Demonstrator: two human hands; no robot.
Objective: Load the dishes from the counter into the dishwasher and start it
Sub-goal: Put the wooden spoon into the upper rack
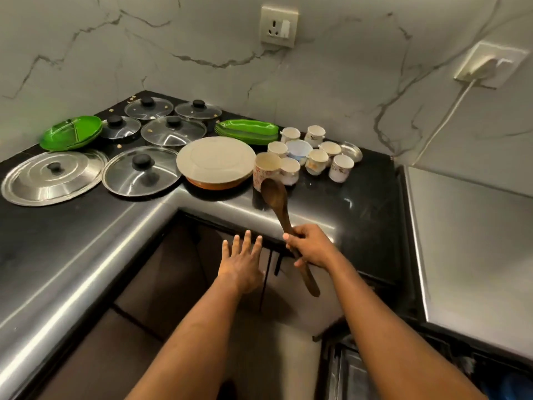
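My right hand [310,245] grips the handle of a dark wooden spoon [276,199], whose bowl points up towards the cups. My left hand [240,259] hovers with straight spread fingers below the counter's front edge, holding nothing. On the black counter [346,197] stand several small cups [317,161], a taller patterned mug [266,171] and an upturned cream plate over an orange dish [216,160]. Several pot lids lie to the left, among them a glass lid [141,174] and a steel lid [54,176]. Green plates [246,131] and a green dish [70,134] sit behind them.
The counter forms an L with a rounded steel edge [86,255]. Dark cabinet doors [178,269] stand below it. At the lower right the dishwasher's open top [375,370] shows dimly beside a steel surface [476,255]. Wall sockets [278,26] and a plugged cable [450,114] are behind.
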